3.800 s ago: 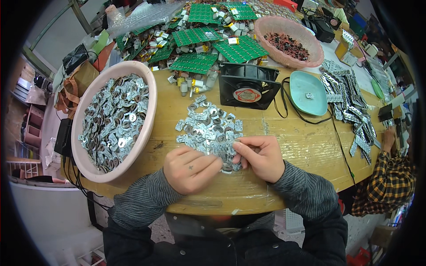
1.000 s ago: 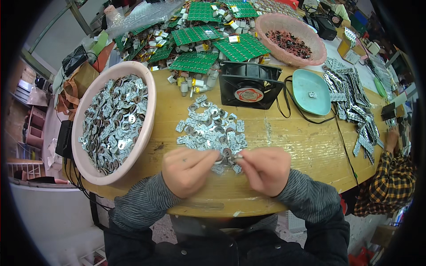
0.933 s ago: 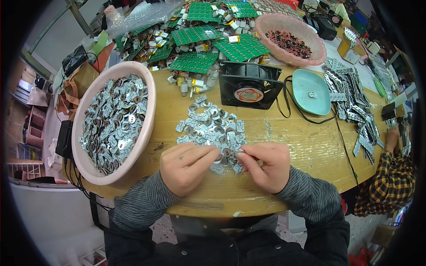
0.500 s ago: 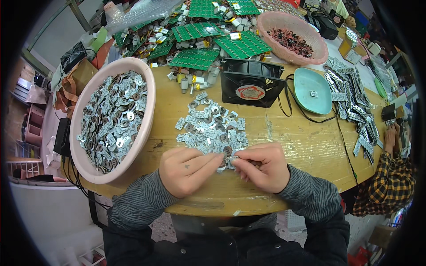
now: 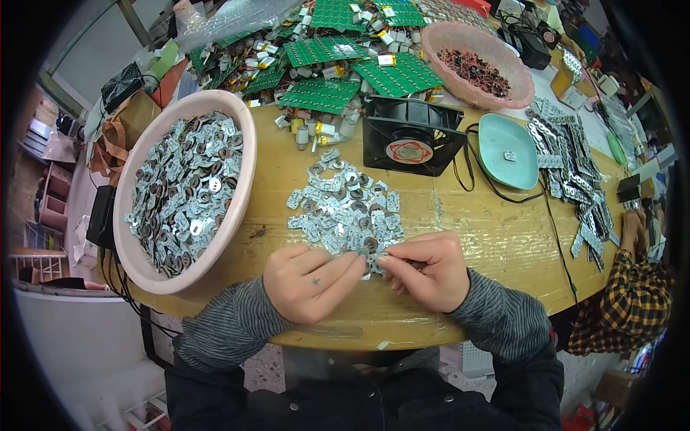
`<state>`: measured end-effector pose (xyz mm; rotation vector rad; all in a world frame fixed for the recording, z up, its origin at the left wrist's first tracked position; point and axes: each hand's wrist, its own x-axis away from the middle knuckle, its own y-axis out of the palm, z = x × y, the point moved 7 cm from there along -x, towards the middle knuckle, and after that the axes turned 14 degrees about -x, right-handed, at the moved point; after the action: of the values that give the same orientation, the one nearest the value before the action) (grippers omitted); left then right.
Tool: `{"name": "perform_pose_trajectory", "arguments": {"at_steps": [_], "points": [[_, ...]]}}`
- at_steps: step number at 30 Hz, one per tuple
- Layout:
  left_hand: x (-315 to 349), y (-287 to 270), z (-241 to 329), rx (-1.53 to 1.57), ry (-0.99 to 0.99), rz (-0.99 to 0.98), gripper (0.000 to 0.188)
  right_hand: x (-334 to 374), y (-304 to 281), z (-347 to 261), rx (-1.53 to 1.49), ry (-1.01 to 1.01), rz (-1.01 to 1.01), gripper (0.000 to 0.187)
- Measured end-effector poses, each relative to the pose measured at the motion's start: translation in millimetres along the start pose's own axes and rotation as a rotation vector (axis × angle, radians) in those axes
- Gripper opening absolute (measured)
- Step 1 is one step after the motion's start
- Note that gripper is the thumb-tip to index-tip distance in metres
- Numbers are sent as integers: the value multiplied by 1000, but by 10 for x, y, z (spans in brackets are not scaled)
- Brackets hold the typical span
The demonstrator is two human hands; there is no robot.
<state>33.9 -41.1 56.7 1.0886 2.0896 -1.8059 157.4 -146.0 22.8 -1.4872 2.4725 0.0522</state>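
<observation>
A loose pile of small silvery circuit boards (image 5: 345,205), some bearing round brown discs, lies on the table in front of me. At its near edge my left hand (image 5: 310,284) is closed, fingers pressed together; whatever its tips hold is hidden. Close beside it, my right hand (image 5: 431,274) pinches a small silvery board (image 5: 380,257) between thumb and forefinger. The two sets of fingertips almost meet. On the left a tilted pale pink basin (image 5: 251,147) is heaped with similar small pieces.
Behind the pile stands a black fan (image 5: 410,136) with its cable. A turquoise tray (image 5: 496,133) holds one small piece. Farther back are green circuit boards (image 5: 323,50) and a pink basket (image 5: 438,43) of wired parts. Metal strips (image 5: 575,179) lie right, near another person's sleeve (image 5: 622,291).
Both hands stay at the pile's near edge, with only slight finger movement. The whole view has shifted a little.
</observation>
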Motion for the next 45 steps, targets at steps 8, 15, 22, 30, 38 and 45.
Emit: {"name": "perform_pose_trajectory", "arguments": {"at_steps": [8,15,22,30,38,45], "points": [[50,117,-213,426,-331,6,30,29,-56,176,-378,293,142,14],[81,248,-201,737,-434,-118,20,-27,62,42,-119,128,-119,15],[-15,164,-186,707,-362,-77,20,-8,69,149,-312,303,-79,14],[65,236,-223,769,-395,-85,23,4,-29,177,-229,326,7,14],[106,235,-290,690,-468,-109,21,-12,65,-222,214,-228,-128,11],[111,296,-237,622,-430,-143,22,27,95,-113,197,-222,-133,14]]}}
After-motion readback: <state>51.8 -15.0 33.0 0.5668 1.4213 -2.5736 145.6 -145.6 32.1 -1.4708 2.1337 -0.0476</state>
